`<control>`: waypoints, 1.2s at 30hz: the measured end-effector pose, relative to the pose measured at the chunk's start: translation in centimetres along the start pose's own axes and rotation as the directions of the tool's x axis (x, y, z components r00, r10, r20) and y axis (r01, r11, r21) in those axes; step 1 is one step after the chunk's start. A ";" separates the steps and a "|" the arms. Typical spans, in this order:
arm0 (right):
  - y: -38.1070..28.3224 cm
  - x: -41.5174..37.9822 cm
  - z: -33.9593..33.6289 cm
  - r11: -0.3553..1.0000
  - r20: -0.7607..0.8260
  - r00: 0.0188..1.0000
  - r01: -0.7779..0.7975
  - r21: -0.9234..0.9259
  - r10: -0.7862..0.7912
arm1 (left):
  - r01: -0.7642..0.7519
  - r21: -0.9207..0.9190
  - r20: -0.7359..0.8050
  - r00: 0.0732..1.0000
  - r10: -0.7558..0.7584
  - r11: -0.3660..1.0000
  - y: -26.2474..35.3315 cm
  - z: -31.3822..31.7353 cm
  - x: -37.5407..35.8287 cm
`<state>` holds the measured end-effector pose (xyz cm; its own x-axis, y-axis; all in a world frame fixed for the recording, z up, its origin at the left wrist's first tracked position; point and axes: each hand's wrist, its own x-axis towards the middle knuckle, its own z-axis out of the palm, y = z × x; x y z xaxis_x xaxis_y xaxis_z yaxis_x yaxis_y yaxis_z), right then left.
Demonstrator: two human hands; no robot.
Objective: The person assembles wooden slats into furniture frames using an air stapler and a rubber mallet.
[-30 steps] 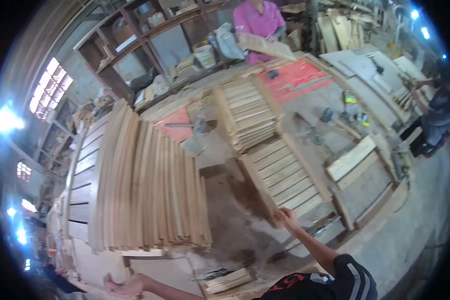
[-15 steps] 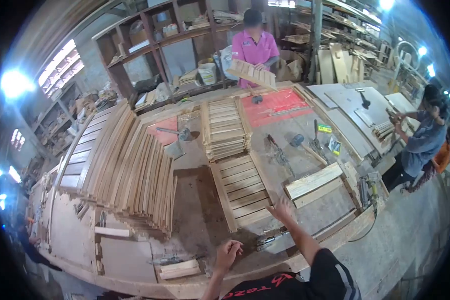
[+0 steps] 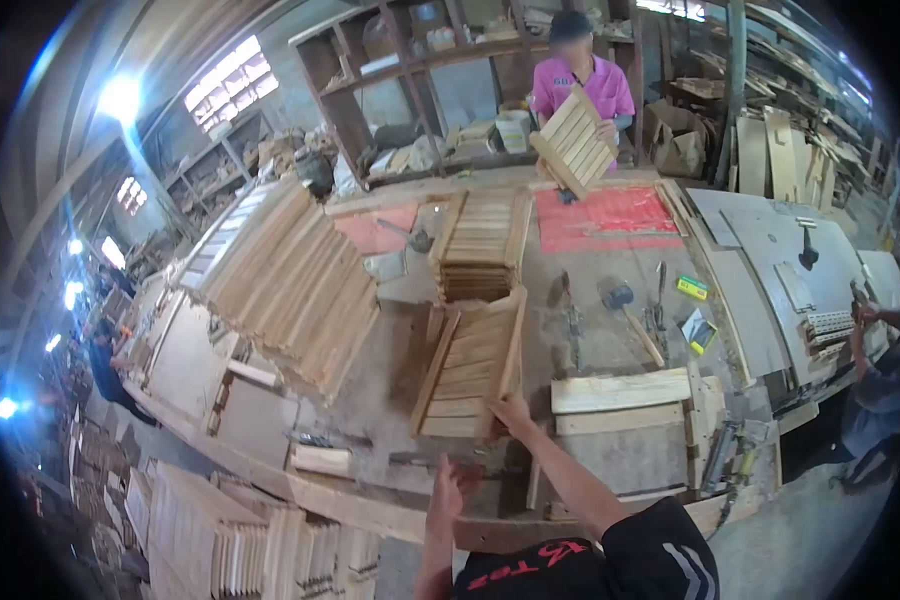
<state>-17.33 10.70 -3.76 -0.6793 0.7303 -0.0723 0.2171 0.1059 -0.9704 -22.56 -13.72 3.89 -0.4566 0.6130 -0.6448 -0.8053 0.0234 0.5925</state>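
A slatted wooden panel [image 3: 464,375] lies tilted over the bench, its right side raised. My right hand [image 3: 512,414] is closed on its lower right corner. Below the panel's near edge, my left hand [image 3: 448,487] is apart from it and holds nothing; its fingers are slightly blurred but look loosely extended. Just beyond the panel stands a stack of similar slatted panels [image 3: 482,228]. To the right of my right hand lie pale wooden boards [image 3: 620,390].
A large stack of panels [image 3: 280,280] stands on the left. A mallet [image 3: 618,294] and a yellow box [image 3: 692,288] lie on the right of the bench. Across it, a person in a pink shirt [image 3: 610,88] holds another slatted panel [image 3: 578,145]. Another person works far right.
My right hand has taken hold of the panel's corner and lifted that side. The person opposite has raised their panel more upright. My view has turned left.
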 end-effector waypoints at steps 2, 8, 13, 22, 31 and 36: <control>-8.2 -6.3 -0.8 0.930 -0.026 0.948 -0.305 0.204 0.316 | 0.037 -0.371 0.331 0.939 0.095 0.928 -0.8 1.8 2.0; -6.0 -20.1 -4.2 0.843 0.078 0.977 -0.210 0.495 0.198 | -0.436 -0.125 -0.268 0.880 0.393 0.891 -5.9 0.5 2.7; -6.4 -27.4 -9.9 0.928 0.469 0.855 -0.037 -0.370 0.221 | -0.450 0.211 -0.080 0.877 0.474 0.868 -2.9 2.5 -2.7; 2.7 -29.0 -14.5 0.798 -0.201 0.971 -0.019 -0.602 -0.129 | -0.328 0.891 0.328 0.943 0.055 0.314 -11.5 9.3 7.2; 10.0 -30.8 -16.6 0.766 -0.126 0.990 -0.039 -0.641 -0.055 | -0.229 0.965 0.227 0.974 -0.027 -0.129 -11.7 8.7 5.4; 10.2 -30.6 -16.1 0.697 -0.114 0.993 -0.072 -0.713 -0.014 | -0.162 0.981 0.175 0.975 0.138 -0.103 -14.2 4.1 4.7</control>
<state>16.94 0.31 -7.73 -0.5981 0.8008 -0.0319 0.7002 0.5027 -0.5070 -11.74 -7.88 -5.56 -0.4903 0.7389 -0.4621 0.5278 0.6737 0.5172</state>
